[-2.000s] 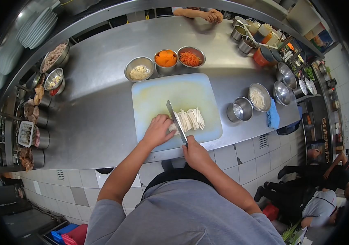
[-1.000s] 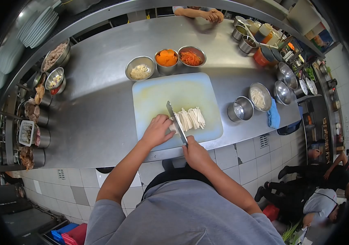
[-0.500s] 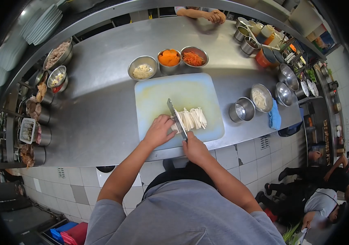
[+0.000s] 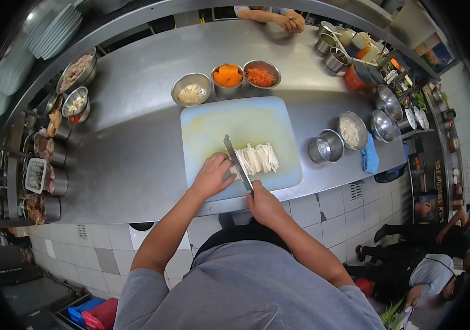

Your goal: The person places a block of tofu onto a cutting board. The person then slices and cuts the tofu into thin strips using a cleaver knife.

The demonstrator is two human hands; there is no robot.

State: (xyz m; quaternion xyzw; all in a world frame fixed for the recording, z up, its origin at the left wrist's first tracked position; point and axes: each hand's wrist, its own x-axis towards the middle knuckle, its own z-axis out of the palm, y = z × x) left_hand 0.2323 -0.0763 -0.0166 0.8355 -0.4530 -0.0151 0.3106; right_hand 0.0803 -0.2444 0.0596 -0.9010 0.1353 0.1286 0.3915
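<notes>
My right hand (image 4: 266, 203) is closed round the handle of a kitchen knife (image 4: 236, 161), its blade pointing away from me. To the right of the blade, pale white strips (image 4: 258, 158) lie side by side on the white cutting board (image 4: 207, 124); which food they are I cannot tell. With curled fingers, my left hand (image 4: 213, 175) presses on the uncut piece of the same white food (image 4: 234, 172) just left of the blade. Most of that piece is hidden under the fingers.
Behind the board stand metal bowls of chopped garlic (image 4: 192, 93), orange slices (image 4: 227, 76) and shredded carrot (image 4: 261, 77). Rightward are a bowl of white strips (image 4: 350, 131), a metal pot (image 4: 326, 147) and a blue cloth (image 4: 370, 157). Another person's hands (image 4: 291, 23) rest across the table.
The knife and my right hand have shifted very slightly; the blade stays against the white food. My left hand keeps its place, and the strips look the same.
</notes>
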